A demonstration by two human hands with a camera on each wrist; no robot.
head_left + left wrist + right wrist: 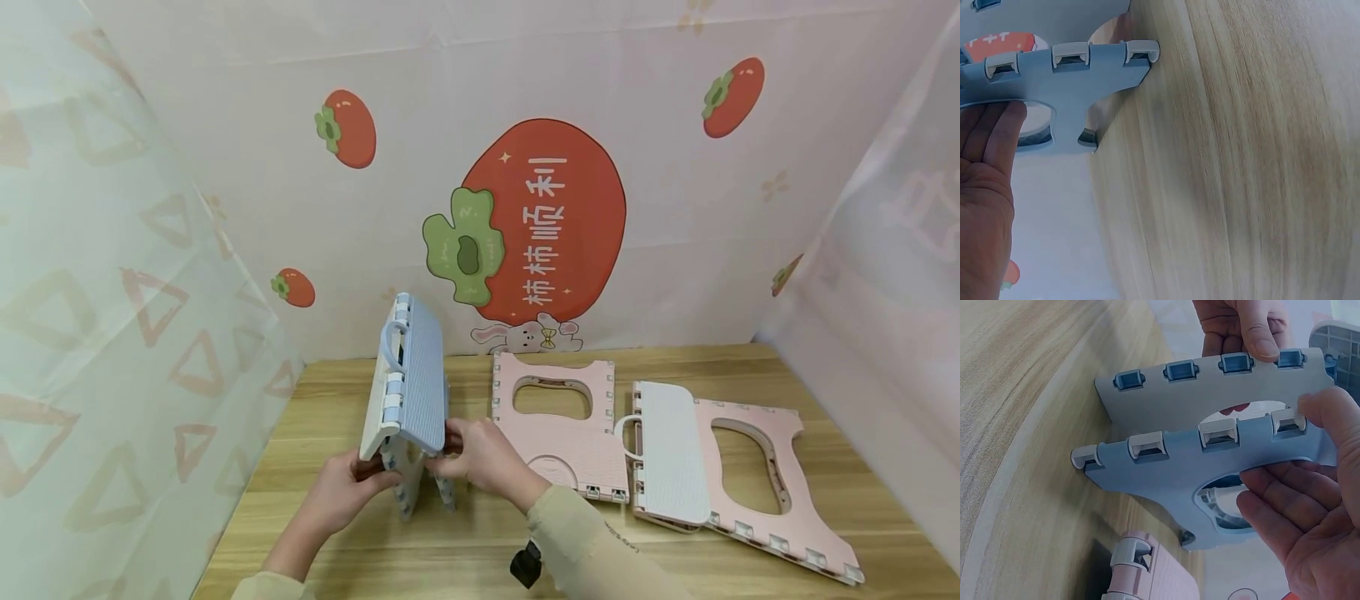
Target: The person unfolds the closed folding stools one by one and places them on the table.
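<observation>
A blue-and-white folding stool [423, 367] stands on its legs at the left of the table, its two seat halves sloping like a roof. My left hand [341, 492] grips the left leg panel, its thumb on the panel's near edge. On the right leg panel, my right hand [491, 458] has a similar grip. The right wrist view shows its thumb on the edge of the blue leg panel [1160, 465] and its fingers at the cutout. In that view the white leg panel [1172, 400] stands apart from the blue one, under the left thumb.
To the right lie a pink panel piece [540, 433] with an oval cutout and a pink leg panel [750, 500] joined to a white panel [671, 458] with a handle. Printed sheets [660, 275] wall the wooden table [337, 567] at the back and sides.
</observation>
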